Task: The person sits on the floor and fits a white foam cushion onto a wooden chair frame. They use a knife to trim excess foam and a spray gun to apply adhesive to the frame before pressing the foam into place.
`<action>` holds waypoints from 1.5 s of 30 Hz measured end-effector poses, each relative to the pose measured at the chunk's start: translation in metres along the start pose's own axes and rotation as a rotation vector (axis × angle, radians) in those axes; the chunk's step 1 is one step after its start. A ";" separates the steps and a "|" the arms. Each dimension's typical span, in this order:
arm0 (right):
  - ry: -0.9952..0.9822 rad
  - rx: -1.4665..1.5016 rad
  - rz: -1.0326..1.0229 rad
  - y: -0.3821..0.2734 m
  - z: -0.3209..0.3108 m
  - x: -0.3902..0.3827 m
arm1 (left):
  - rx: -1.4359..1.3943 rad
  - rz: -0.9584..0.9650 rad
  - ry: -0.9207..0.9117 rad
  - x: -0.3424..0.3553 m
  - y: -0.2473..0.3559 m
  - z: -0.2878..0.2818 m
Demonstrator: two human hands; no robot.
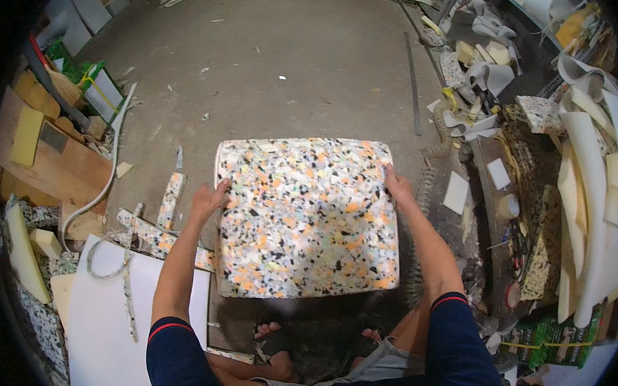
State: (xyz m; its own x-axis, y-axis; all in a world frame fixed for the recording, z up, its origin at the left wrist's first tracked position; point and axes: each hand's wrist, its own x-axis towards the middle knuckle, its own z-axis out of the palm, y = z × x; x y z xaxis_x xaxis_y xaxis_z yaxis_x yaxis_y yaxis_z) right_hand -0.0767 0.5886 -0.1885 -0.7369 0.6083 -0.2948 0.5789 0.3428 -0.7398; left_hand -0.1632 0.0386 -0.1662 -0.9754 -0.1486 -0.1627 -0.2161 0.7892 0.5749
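Squarely between both hands sits a speckled foam slab (307,228), in front of the person's body and nearer than the open stretch of concrete floor (274,70). The left hand (208,202) clasps the slab's left edge, thumb at its upper face; the right hand (398,188) clasps its right edge, a little nearer the far corner. Both grips are closed about the slab's thickness, though most fingers are hidden behind it. Left of the slab lie speckled foam strips (172,199) and, nearer the body, a white sheet (102,336). Well right of it, pale foam sheets (592,189) stand bunched; sandalled feet (272,339) show below its near edge.
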 end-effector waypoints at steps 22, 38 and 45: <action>0.347 0.009 -0.205 -0.093 -0.067 -0.083 | -0.459 0.005 0.074 -0.052 0.053 -0.076; 0.110 -0.002 -0.497 -0.036 -0.181 -0.179 | -0.657 0.103 -0.219 -0.190 0.031 -0.149; 0.101 0.345 -0.675 -0.042 -0.195 -0.195 | -0.671 0.008 -0.304 -0.205 0.032 -0.167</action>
State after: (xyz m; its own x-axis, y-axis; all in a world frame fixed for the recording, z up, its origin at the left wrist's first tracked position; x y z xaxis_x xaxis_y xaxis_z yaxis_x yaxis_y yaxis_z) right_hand 0.1107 0.5952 0.0173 -0.8469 0.4145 0.3330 -0.1396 0.4310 -0.8915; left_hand 0.0226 -0.0058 0.0194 -0.9431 0.1048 -0.3155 -0.2836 0.2411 0.9281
